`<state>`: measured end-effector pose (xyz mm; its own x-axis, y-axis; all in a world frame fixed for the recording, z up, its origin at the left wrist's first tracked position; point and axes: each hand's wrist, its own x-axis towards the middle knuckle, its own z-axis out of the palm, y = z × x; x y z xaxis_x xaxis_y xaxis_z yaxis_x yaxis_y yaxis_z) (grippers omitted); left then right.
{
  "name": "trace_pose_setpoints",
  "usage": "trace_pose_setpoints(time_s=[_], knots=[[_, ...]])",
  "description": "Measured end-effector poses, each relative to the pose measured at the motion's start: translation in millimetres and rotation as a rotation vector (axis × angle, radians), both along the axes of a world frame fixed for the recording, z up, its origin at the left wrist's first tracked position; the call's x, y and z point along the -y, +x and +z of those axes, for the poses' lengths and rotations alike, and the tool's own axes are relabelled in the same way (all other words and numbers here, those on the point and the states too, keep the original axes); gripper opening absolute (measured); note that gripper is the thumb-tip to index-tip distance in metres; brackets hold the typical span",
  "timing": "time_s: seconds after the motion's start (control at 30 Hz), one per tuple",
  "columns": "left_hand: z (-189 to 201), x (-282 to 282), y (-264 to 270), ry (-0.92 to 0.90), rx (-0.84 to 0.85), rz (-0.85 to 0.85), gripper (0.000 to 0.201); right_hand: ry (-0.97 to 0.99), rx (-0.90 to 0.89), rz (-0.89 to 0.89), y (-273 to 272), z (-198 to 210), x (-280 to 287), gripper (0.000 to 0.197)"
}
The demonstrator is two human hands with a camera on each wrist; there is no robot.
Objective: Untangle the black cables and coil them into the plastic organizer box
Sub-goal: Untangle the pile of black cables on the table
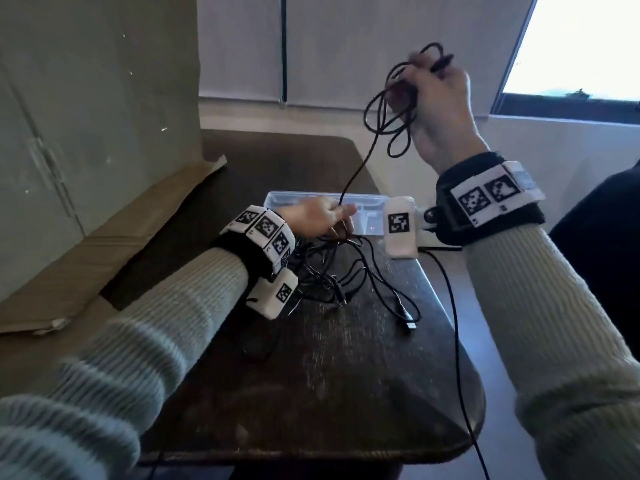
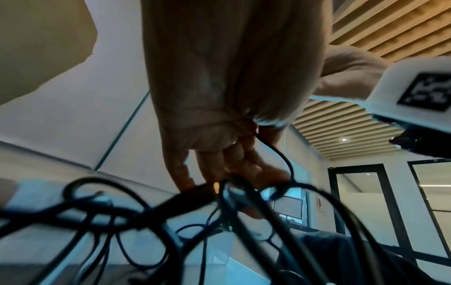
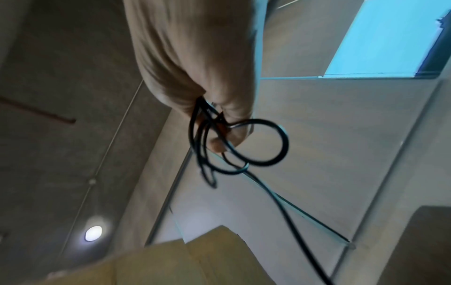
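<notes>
My right hand is raised high above the table and grips several loops of a black cable; the same loops hang from its fingers in the right wrist view. One strand runs down from those loops to my left hand, which pinches it just in front of the clear plastic organizer box. Below my left hand lies a tangle of black cables on the dark table, blurred and close up in the left wrist view.
A USB plug ends one cable near the table's right edge. Folded cardboard leans against the wall on the left. Another black lead hangs from my right wrist camera over the table's right side.
</notes>
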<state>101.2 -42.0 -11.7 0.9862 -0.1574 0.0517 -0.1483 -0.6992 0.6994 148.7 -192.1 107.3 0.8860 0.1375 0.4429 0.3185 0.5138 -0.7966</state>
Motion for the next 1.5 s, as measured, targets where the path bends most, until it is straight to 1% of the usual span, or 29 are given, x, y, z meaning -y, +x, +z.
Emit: trace_pose_setpoints(time_s=[0.03,0.1,0.17,0.2,0.27,0.3,0.37,0.43,0.5,0.57,0.63,0.7,0.73,0.8,0.83,0.87,0.9,0.97,1.03,1.07,1.13,1.2,1.23,1.3,1.33,1.4,1.43,1.47,1.5], knots=[[-1,-5,0,-0.021,0.001,0.023,0.036,0.086,-0.038,-0.015,4,3,3,0.015],[3,-17,-2,-0.178,0.027,0.057,0.036,0.219,-0.105,-0.048,15,2,13,0.018],[13,-26,-5,-0.291,0.104,0.102,0.035,0.255,-0.148,-0.093,25,-5,23,0.019],[19,-29,-8,-0.283,0.161,0.138,0.034,0.199,-0.152,-0.123,28,-8,26,0.02],[31,-31,-14,-0.214,0.29,0.213,0.033,-0.002,-0.125,-0.163,29,-16,28,0.025],[37,-30,-17,-0.179,0.344,0.225,0.033,-0.104,-0.101,-0.151,27,-22,26,0.028],[49,-25,-21,-0.179,0.399,0.196,0.031,-0.279,-0.045,-0.05,17,-31,22,0.032],[60,-16,-22,-0.252,0.442,0.213,0.028,-0.431,-0.012,0.071,3,-39,15,0.032],[70,-7,-23,-0.365,0.507,0.249,0.026,-0.52,0.007,0.197,-12,-45,8,0.023],[81,2,-28,-0.485,0.556,0.238,0.024,-0.64,0.093,0.297,-23,-53,2,0.011],[91,5,-35,-0.518,0.596,0.206,0.023,-0.775,0.165,0.34,-30,-63,-4,0.004],[97,4,-41,-0.483,0.616,0.182,0.021,-0.819,0.176,0.335,-33,-68,-8,0.006],[99,3,-44,-0.458,0.626,0.179,0.021,-0.806,0.164,0.321,-34,-66,-9,0.006],[94,0,-46,-0.425,0.635,0.199,0.02,-0.753,0.152,0.278,-35,-59,-8,0.015],[86,-2,-44,-0.422,0.602,0.217,0.019,-0.713,0.147,0.264,-36,-54,-8,0.017],[79,-1,-43,-0.415,0.537,0.212,0.022,-0.661,0.13,0.258,-37,-48,-7,0.019],[69,0,-43,-0.375,0.457,0.19,0.031,-0.602,0.098,0.258,-39,-42,-6,0.021],[49,4,-42,-0.25,0.277,0.067,0.052,-0.427,-0.028,0.281,-40,-30,-7,0.021],[28,10,-44,-0.138,0.065,-0.042,0.058,-0.255,-0.147,0.282,-38,-18,-9,0.025],[19,10,-43,-0.045,0.002,-0.064,0.058,-0.188,-0.195,0.272,-36,-11,-8,0.027],[1,8,-39,0.11,-0.046,-0.047,0.046,-0.077,-0.263,0.282,-33,0,-4,0.027],[-11,5,-34,0.073,-0.087,-0.013,0.029,0.021,-0.287,0.333,-29,9,0,0.028],[-14,5,-33,0.061,-0.106,0.009,0.021,0.065,-0.283,0.341,-28,14,3,0.029],[-17,4,-32,0.184,-0.12,0.035,0.014,0.146,-0.238,0.3,-28,25,9,0.031],[-19,5,-31,0.311,-0.126,0.042,0.017,0.207,-0.202,0.285,-29,33,14,0.033],[-22,8,-33,0.579,-0.2,0.04,0.036,0.362,-0.111,0.274,-30,53,25,0.036],[-24,9,-34,0.632,-0.236,0.033,0.042,0.407,-0.055,0.258,-30,64,31,0.036],[-24,8,-34,0.61,-0.247,0.022,0.047,0.418,-0.004,0.235,-30,73,36,0.035],[-23,8,-34,0.524,-0.233,0.016,0.053,0.406,0.036,0.22,-31,79,38,0.033]])
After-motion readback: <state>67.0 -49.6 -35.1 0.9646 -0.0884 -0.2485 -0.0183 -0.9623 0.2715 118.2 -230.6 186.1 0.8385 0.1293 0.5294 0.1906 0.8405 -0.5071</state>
